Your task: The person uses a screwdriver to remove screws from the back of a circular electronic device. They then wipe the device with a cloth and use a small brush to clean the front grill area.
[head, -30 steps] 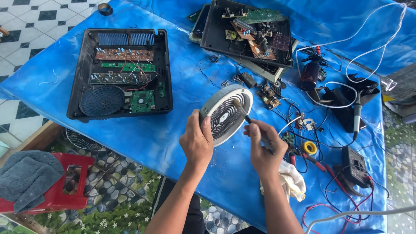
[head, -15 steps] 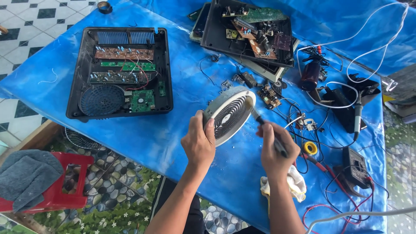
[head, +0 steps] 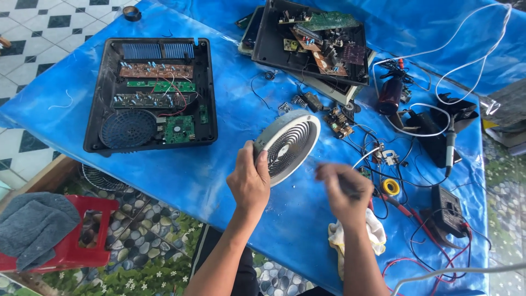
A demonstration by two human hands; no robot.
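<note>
1. Your left hand grips the round coil disc by its lower left rim, fingers clamped on the edge with the thumb up against its face; the disc stands tilted above the blue surface, near the middle.
2. Your right hand is just right of the disc and not touching it. It is blurred, and the fingers are curled together around something thin and dark, maybe a small tool; I can't tell for sure what it is.
3. Below that right wrist lies a pale cloth, close to the near edge of the surface.
4. To the left sits an open black casing with circuit boards, a blue heat sink and a round fan grille inside, well apart from the disc.
5. Up top, a second black casing holds more boards, lying beyond the disc.
6. Between that casing and the disc, small loose parts and a little circuit board are scattered on the surface.
7. To the right of your right hand you have a yellow roll, probably solder, in a tangle of wires.
8. Farther right, a soldering iron stands in its black holder, and a dark meter lies near the corner with red and black leads.
9. Off the surface, down at the left, a red stool carries a grey cloth.
</note>
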